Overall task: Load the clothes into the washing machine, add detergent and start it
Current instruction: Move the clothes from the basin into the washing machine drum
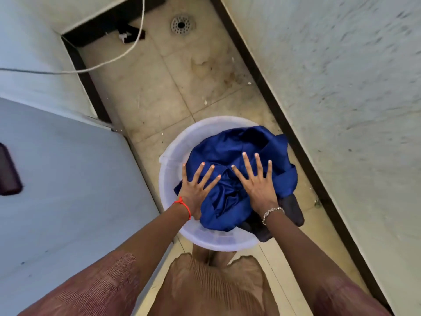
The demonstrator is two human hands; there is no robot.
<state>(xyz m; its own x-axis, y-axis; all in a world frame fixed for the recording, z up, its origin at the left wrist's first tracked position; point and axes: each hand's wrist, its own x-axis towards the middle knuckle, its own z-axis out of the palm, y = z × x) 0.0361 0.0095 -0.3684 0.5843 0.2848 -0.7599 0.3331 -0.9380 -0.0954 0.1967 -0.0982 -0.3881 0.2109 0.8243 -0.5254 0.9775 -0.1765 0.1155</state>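
Both hands, the left hand (193,190) and right hand (257,185), lie spread flat on the blue cloth (237,151) in the tub (173,156); they should gather deep folds before lifting.

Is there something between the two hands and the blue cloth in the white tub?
Nothing visible. The left hand and right hand are spread open directly over the blue cloth, which lies on top in the white tub.

Walls (341,87) flank tub (173,142) — floor (159,87) beyond open.
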